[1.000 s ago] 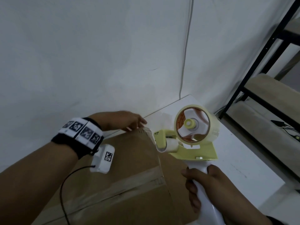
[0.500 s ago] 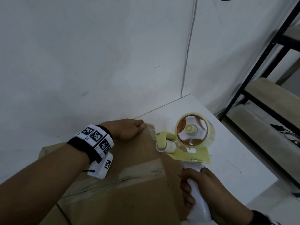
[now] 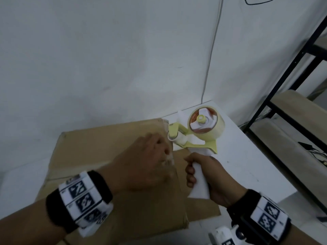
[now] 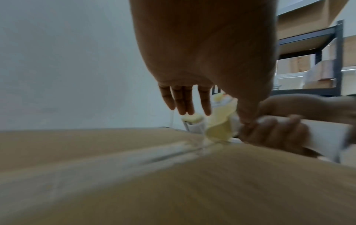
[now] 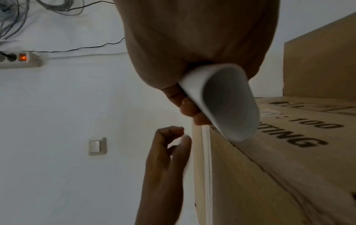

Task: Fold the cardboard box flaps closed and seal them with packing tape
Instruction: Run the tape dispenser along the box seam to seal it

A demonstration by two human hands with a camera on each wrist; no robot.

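A white tabletop point(image 3: 247, 165) meets a white wall. The box point(image 3: 109, 138), printed "100" on its side, fills the tabletop's left. The left hand point(image 3: 146, 161) lies flat-fingered on its taped seam; the right hand point(image 3: 210, 175) grips the tape dispenser point(image 3: 200, 133) at the box's far right corner.

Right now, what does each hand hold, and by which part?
The right hand grips the tape dispenser by its white handle. The left hand holds nothing; its straight fingers are over the box.
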